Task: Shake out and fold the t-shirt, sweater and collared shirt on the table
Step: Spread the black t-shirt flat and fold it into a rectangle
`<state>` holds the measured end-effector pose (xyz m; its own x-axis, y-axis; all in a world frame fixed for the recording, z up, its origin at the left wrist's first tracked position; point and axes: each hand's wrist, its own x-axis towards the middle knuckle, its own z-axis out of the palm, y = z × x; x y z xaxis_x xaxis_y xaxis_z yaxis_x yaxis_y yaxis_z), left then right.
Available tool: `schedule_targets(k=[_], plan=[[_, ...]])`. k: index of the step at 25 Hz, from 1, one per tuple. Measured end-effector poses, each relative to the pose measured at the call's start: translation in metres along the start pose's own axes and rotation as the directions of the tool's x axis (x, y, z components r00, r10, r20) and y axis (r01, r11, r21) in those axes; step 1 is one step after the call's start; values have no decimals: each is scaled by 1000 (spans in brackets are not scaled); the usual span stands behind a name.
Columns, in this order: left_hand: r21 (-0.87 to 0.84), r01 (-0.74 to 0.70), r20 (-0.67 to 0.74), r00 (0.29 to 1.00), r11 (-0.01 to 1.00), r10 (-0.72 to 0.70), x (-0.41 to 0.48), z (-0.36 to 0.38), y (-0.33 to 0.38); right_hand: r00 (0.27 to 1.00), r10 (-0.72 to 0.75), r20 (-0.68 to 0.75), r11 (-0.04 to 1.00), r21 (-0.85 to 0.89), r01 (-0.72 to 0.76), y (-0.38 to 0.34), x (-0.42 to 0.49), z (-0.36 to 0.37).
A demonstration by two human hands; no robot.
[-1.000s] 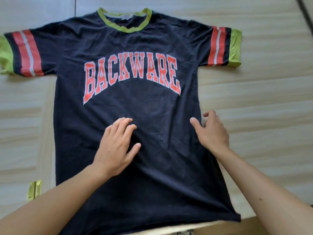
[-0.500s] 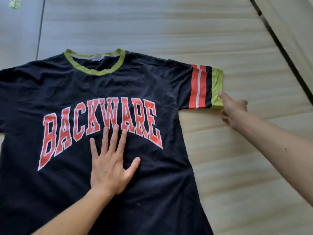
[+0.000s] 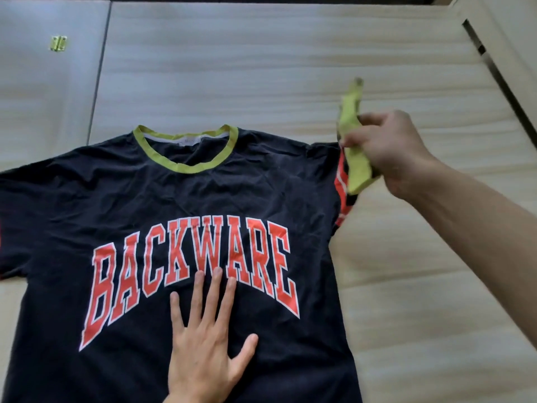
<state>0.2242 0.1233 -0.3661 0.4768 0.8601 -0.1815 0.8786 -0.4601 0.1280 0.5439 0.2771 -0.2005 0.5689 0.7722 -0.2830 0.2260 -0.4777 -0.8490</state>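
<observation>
So: my right hand [image 3: 392, 152] pinched the green sleeve cuff [image 3: 359, 167] of the t-shirt [image 3: 174, 205], fingers curled round the band, cuff lifted off the table [image 3: 290, 68] and standing on edge. Rest of the shirt lay flat, front up, left of and below that grip, red BACKWARE print toward me. My left hand [image 3: 200, 353] pressed flat on the chest under the print, fingers straight and spread, gripping nothing. Small brass hinge [image 3: 59, 43] sat far up-left of both hands.

Navy t-shirt [image 3: 174, 199]: the word "BACKWARE" in arched red block capitals, outlined in white, printed across the chest below the green collar [image 3: 186, 167]. Neck label [image 3: 192, 140], just inside the collar: print too small to read.
</observation>
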Motion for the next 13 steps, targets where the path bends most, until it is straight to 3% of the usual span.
schedule_targets(k=[2,5,7,9,13], plan=[[4,-2,-13,1000,1000,2,0,2,0,970,-162,181,986,-19,168,-31,-25,32],[15,-11,-16,1000,1000,11,2,2,-2,860,-219,461,956,-75,284,-33,-52,79],[7,-3,-18,1000,1000,4,3,0,-1,872,-297,388,903,-183,388,-2,-52,105],[-6,3,-11,1000,1000,-3,3,0,0,872,-350,342,773,-420,475,41,-43,121],[-25,-2,-26,1000,1000,1,3,1,1,880,-220,420,502,-725,472,125,-27,137]])
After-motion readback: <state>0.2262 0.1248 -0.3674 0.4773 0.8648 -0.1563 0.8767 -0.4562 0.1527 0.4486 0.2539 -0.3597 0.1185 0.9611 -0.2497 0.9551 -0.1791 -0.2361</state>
